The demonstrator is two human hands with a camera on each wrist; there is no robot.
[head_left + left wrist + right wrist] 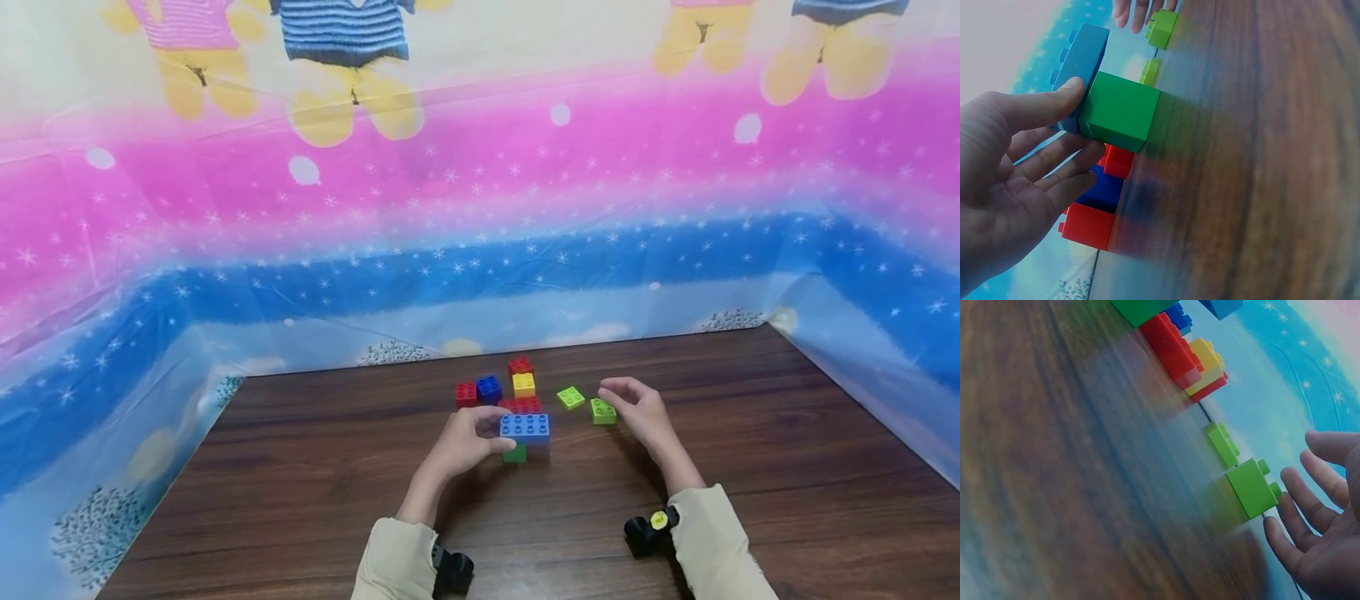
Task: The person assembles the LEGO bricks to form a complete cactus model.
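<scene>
Tabletop edge (637, 341) beyond light-blue brick (525, 428)

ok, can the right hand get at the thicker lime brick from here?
Likely yes: the right hand looks free, holds nothing and is right beside the thicker lime brick, with nothing visible standing between them.

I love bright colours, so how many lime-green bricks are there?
2: the thicker brick by the right hand, and the flatter brick left of it, slightly farther back.
</scene>
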